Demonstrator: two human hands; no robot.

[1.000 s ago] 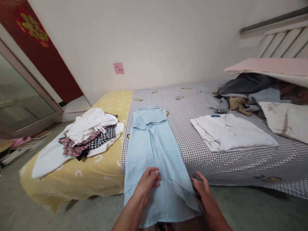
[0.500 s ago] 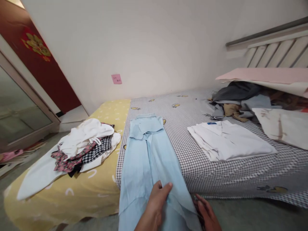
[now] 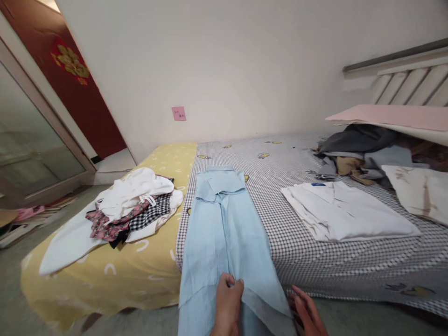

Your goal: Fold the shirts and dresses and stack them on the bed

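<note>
A long light-blue collared shirt (image 3: 206,233) lies lengthwise on the bed, its collar end toward the wall and its lower part hanging over the near edge. My left hand (image 3: 227,301) is closed in a pinch on the fabric near the middle of the lower part. At the garment's right edge, my right hand (image 3: 308,312) has its fingers stretched out beside the cloth, with no hold visible. The bottom of the shirt runs out of view.
A heap of white, floral and checked clothes (image 3: 136,200) sits on the yellow cover (image 3: 140,280) at left. A folded white shirt (image 3: 350,210) lies on the checked bedspread (image 3: 259,196) at right. Behind it are dark clothes (image 3: 357,140) under a pink board (image 3: 392,116).
The view has shifted slightly, so the bed and clothes appear farther right. My left hand keeps its pinch on the shirt; my right hand stays by its right edge.
</note>
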